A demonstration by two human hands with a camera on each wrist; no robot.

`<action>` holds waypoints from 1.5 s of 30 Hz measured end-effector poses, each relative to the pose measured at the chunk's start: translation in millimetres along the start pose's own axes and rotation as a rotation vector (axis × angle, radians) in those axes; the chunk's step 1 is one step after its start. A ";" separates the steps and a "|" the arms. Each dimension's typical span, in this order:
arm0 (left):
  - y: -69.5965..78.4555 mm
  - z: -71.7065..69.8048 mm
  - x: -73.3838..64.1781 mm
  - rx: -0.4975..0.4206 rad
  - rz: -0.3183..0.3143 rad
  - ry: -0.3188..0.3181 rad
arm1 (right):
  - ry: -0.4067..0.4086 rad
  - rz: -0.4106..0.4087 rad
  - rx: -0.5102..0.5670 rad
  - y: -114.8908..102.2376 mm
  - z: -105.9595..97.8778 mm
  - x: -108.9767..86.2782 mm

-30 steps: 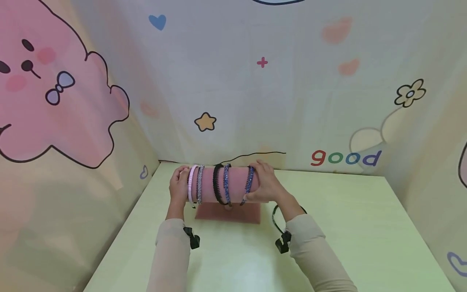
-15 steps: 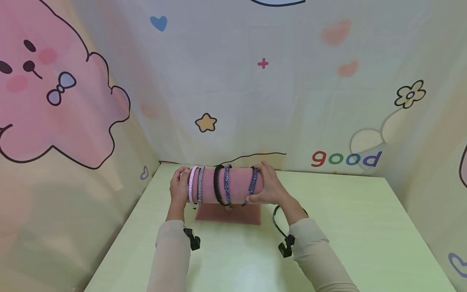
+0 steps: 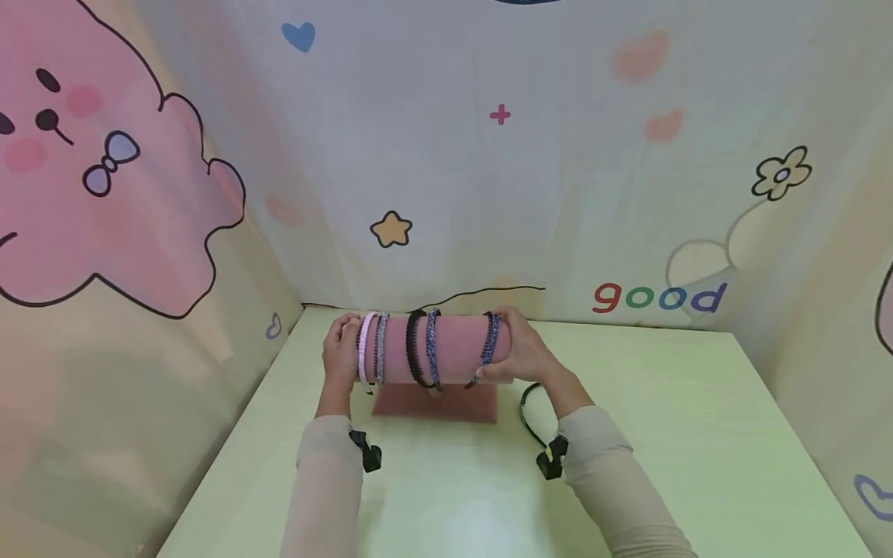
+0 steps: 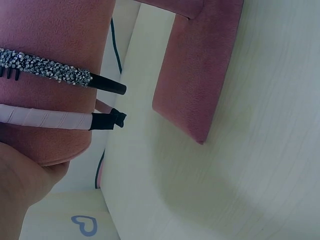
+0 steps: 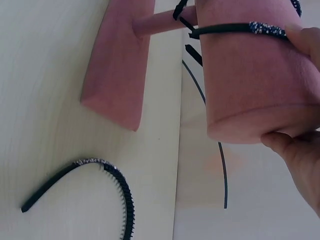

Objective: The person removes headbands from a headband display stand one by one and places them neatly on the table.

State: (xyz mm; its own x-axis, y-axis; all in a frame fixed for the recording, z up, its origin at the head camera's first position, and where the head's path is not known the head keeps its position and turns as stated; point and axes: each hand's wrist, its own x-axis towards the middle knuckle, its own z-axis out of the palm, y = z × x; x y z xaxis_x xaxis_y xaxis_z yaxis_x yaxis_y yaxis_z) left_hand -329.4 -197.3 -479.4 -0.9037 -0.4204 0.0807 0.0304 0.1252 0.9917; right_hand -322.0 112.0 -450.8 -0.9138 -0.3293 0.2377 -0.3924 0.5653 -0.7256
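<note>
A pink plush headband stand [image 3: 456,349] has a horizontal roll above a flat base [image 3: 439,404]. My left hand [image 3: 340,353] grips the roll's left end. At the right end, my right hand [image 3: 525,349] pinches a blue glitter headband [image 3: 491,341] that lies over the roll; the right wrist view shows fingertips on its sparkly part and others against the roll's end. Further left sit a second blue glitter headband [image 3: 432,349], a black toothed one [image 3: 413,349], a silver one [image 3: 380,349] and a pale lilac wrapped one [image 4: 45,116].
A loose dark headband [image 5: 122,185] lies on the pale table [image 3: 663,434], right of the stand's base and partly behind my right wrist in the head view. A printed cloth wall [image 3: 453,155] rises behind the table.
The right hand has moved a little to the right along the roll, and the blue glitter headband has shifted right with it. The left hand stays at the left end.
</note>
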 end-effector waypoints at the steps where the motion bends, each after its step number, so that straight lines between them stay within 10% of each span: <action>1: 0.7 -0.2 0.8 -0.001 -0.001 -0.003 | -0.002 0.005 0.007 0.2 -1.0 0.7; 19: 3.1 -9.7 3.9 0.004 0.000 -0.017 | -0.015 -0.045 0.097 4.8 -3.9 5.9; 45: -0.1 -2.4 1.8 -0.029 0.042 -0.028 | -0.030 -0.022 0.531 25.6 -15.4 -6.5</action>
State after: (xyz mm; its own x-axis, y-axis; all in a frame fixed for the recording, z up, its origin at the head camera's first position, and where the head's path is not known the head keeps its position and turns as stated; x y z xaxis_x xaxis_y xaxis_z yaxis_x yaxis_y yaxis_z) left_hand -330.1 -200.2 -479.1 -0.9131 -0.3897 0.1200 0.0807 0.1156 0.9900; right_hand -327.8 140.2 -460.9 -0.8994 -0.3629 0.2436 -0.2975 0.1002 -0.9494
